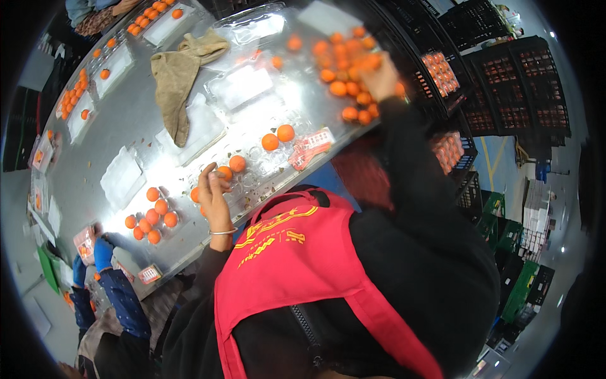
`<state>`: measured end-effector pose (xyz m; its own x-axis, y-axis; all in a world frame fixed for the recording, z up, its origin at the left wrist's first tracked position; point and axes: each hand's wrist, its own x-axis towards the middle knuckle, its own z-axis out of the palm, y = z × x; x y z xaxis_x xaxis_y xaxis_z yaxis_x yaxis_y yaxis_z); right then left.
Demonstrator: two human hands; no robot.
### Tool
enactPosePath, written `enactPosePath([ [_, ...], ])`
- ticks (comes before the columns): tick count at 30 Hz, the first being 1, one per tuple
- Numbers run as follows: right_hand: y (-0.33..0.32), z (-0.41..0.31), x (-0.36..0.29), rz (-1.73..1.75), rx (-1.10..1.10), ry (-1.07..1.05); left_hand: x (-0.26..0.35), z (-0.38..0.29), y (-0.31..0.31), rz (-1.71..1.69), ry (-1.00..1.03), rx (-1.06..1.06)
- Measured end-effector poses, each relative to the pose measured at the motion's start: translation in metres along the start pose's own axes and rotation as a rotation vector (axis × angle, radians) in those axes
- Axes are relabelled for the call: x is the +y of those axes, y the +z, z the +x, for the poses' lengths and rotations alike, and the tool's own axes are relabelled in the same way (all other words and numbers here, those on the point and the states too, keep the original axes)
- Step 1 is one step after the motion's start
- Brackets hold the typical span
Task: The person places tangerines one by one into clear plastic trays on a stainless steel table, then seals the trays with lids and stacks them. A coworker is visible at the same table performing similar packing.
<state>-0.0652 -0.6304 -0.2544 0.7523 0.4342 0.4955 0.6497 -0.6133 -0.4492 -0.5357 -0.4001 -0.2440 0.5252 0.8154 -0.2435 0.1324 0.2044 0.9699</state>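
Note:
My left hand (215, 199), with a bangle at the wrist, is over a clear plastic tray (244, 177) near the metal table's edge. Its fingers are beside or on an orange citrus fruit (224, 173); whether they grip it is unclear. Another orange fruit (237, 163) lies just right of it, and two more (270, 141) sit farther right in clear plastic cups. My right hand (381, 78) is blurred and reaches into a pile of orange fruits (352, 88) at the table's right end. Fruit lies at its fingertips, but a hold cannot be made out.
A brown cloth (177, 76) lies across the metal table (118, 123). Printed labels (310, 148) rest near the front edge. Several fruits (152, 216) sit in a tray at left. A co-worker's blue-gloved hands (102, 253) hold a pack beyond it. Black crates (516, 90) stand at right.

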Motion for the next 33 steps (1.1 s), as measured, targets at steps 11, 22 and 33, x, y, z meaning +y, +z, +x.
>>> enactPosePath([
  [11, 0.059, 0.048, 0.025, -0.750, -0.378, 0.045, -0.023, -0.033, -0.104, -0.033, 0.108, 0.374],
  [22, 0.110, -0.177, -0.320, 0.413, -0.771, -0.773, -0.051, -0.062, -0.134, -0.085, -0.044, 0.247],
  [33, 0.094, -0.207, -0.355, 0.632, -0.831, -0.361, -0.032, -0.063, -0.141, -0.140, -0.017, 0.080],
])
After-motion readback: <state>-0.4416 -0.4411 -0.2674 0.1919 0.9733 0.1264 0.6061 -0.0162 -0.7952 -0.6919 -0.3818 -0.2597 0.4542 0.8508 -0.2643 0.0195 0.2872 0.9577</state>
